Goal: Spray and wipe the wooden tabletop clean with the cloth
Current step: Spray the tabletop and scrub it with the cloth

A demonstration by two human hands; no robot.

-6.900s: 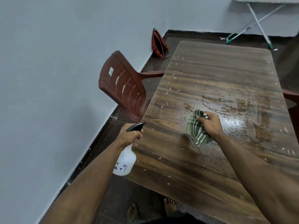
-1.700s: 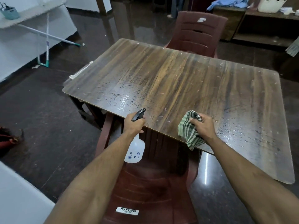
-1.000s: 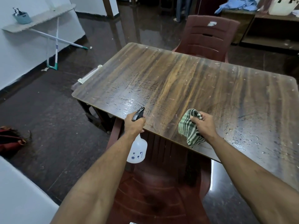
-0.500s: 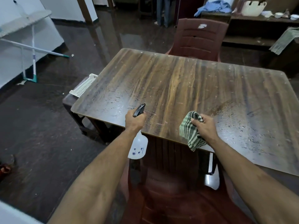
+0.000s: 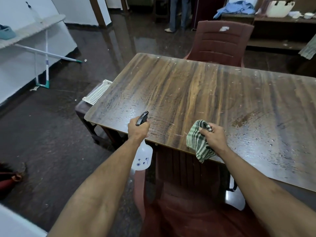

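Observation:
The wooden tabletop (image 5: 196, 93) stretches ahead, streaked, with wet droplets on its right part and small pale flecks across it. My left hand (image 5: 138, 129) grips a white spray bottle (image 5: 142, 158) by its black trigger head, which points over the near left edge of the table; the bottle body hangs below the edge. My right hand (image 5: 212, 134) is closed on a bunched green-and-white checked cloth (image 5: 198, 142) that rests on the near edge and droops over it.
A maroon plastic chair (image 5: 184, 194) stands between me and the table; another chair (image 5: 220, 41) is at the far side. A white perforated tray (image 5: 98, 92) lies on a stool at the table's left end. A mop (image 5: 46, 65) leans by the white wall. A person's legs (image 5: 176, 14) stand at the back.
Since the earliest frame I have come round to the table's long side. In the last second the view shifted slightly; both hands keep their grips near the near edge.

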